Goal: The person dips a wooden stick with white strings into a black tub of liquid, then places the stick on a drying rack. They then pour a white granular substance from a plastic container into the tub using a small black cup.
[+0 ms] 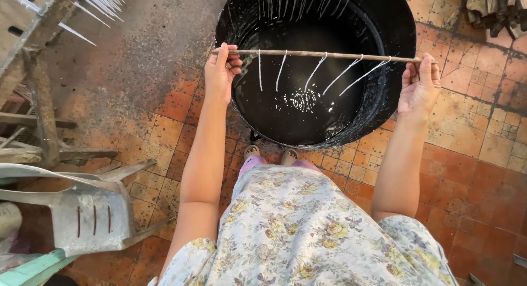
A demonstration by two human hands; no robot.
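Note:
I hold a thin wooden stick (318,55) level over a big black pot (395,28) filled with clear liquid (296,105). My left hand (220,72) grips the stick's left end and my right hand (420,85) grips its right end. Several thin white candles (343,74) hang from the stick on strings, swinging slantwise above the liquid. Ripples show on the surface below them. White drips streak the pot's far inner wall.
A grey plastic chair (88,209) stands at the left. A wooden rack (38,50) with hanging white candles (99,3) is at the upper left. Firewood (494,6) lies at the upper right. The floor is worn orange tile (483,170). My feet (269,153) are beside the pot.

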